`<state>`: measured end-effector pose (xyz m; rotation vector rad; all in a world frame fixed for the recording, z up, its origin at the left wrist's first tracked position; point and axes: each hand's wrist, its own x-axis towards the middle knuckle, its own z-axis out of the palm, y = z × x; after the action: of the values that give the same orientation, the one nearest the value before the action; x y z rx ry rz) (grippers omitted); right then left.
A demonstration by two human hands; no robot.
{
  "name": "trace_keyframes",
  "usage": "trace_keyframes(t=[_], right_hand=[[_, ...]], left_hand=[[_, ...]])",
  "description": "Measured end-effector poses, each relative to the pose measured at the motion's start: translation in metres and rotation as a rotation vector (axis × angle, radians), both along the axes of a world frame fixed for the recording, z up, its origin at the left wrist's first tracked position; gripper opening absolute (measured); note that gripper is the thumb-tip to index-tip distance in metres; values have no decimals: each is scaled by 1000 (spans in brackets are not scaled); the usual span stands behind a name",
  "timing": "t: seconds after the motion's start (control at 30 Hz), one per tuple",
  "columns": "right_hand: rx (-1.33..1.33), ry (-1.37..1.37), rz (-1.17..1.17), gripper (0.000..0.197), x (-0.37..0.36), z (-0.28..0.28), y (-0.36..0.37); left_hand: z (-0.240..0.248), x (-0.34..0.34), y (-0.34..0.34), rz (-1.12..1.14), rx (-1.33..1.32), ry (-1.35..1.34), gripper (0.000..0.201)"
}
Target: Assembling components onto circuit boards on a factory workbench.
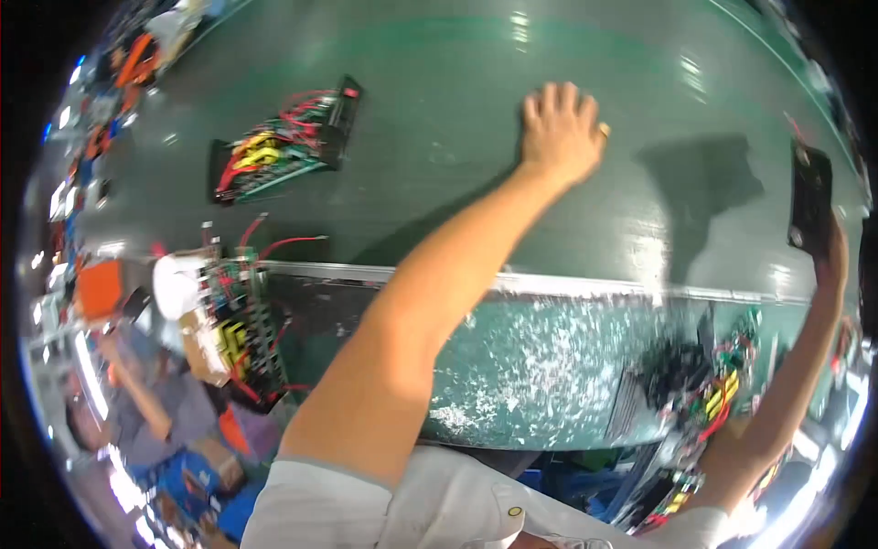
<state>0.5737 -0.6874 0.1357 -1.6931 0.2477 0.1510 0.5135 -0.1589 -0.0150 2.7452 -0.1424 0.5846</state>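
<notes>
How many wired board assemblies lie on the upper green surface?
1 visible: the wired assembly left of the left hand. The black part in the right hand could hide more behind it.

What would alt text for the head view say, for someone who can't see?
The right hand holds a black panel at far right; the left hand is palm down over a green work surface. On it, to the left, lies a circuit-board assembly with red wires and yellow parts; similar assemblies and a co-worker show lower down.

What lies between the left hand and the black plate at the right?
In the head view, green work surface bearing a dark shadow lies between the left hand and black plate.
</notes>
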Motion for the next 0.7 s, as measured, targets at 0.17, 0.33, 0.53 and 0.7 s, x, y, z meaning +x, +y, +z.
trace_keyframes(t=[0.17, 0.33, 0.53, 0.7], right_hand=[[117, -223, -89, 39, -136, 68, 198], [73, -300, 25, 36, -261, 64, 318], [295, -177, -68, 34, -403, 30, 447], [675, -89, -122, 41, -503, -3, 541]], left_hand=[[-4, 4, 50, -99, -260, 48, 50], [60, -68, 112, -42, -1378, 208, 34], [119, -289, 168, -142, -1659, 184, 51], [90, -427, 209, -230, -1471, 261, 53]])
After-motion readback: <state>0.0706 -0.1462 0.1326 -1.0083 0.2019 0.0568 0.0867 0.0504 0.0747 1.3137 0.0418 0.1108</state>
